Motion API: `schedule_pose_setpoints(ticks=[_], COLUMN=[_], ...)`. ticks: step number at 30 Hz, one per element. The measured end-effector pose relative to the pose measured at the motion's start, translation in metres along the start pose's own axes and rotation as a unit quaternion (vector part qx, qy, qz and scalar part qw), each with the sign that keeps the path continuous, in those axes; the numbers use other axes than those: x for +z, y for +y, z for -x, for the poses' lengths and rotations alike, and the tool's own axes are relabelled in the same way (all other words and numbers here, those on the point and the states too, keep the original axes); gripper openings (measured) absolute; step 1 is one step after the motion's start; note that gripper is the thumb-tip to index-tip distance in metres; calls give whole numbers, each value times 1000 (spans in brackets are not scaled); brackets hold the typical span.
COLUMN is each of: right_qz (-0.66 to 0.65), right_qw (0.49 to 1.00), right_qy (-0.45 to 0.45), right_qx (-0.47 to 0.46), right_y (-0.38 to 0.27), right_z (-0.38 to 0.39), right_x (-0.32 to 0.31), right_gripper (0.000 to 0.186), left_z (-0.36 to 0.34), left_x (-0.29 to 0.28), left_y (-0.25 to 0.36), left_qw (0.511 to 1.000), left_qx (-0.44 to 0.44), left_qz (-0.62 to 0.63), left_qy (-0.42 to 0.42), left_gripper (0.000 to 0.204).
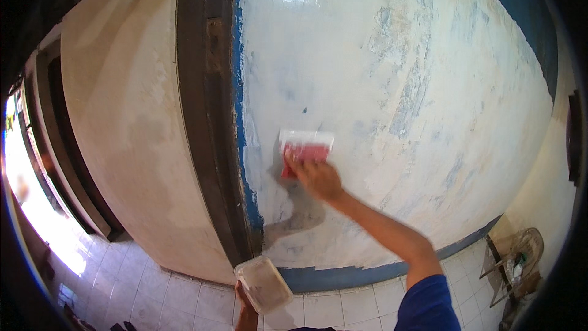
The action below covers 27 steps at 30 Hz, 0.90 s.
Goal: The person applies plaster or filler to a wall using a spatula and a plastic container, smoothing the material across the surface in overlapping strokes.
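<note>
My right hand [317,178] is closed round a red putty knife [306,152] with a wide blade, slightly blurred. Its pale blade edge lies against the wall [343,73], which is coated in whitish filler with blue showing through in patches. Low down, my left hand [244,299] grips the side of a shallow, pale rectangular tub [264,283], its fingers partly hidden behind it. The tub's inside looks smeared with whitish paste.
A dark wooden door frame [205,86] runs beside a blue strip at the wall's left edge. Blue paint borders the wall's foot [331,277] above a tiled floor [358,305]. A chair [520,257] with things on it stands at right. Bright light enters through a doorway [37,208] at far left.
</note>
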State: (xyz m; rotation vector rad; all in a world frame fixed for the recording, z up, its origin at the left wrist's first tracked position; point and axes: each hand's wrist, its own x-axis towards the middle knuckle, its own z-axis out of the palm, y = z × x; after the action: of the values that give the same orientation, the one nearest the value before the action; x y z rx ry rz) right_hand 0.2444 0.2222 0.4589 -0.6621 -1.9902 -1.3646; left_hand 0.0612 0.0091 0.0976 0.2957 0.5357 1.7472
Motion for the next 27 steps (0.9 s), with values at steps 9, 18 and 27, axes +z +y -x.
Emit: schedule_pose_setpoints(ticks=[9, 18, 27], right_qz=[-154, -62, -128], right_qw=[987, 996, 982], right_qy=[-6, 43, 107], right_qx=[43, 53, 91], right_y=[-36, 20, 69], right_z=[25, -3, -75], right_x=[-21, 6, -35], right_gripper=[60, 63, 62], left_z=[8, 1, 6], left_x=[4, -16, -14], left_y=[9, -2, 2], left_qw=[1000, 999, 999], left_qx=[-6, -18, -29], left_qz=[3, 0, 11], left_qy=[-5, -40, -21], left_gripper=[81, 89, 88])
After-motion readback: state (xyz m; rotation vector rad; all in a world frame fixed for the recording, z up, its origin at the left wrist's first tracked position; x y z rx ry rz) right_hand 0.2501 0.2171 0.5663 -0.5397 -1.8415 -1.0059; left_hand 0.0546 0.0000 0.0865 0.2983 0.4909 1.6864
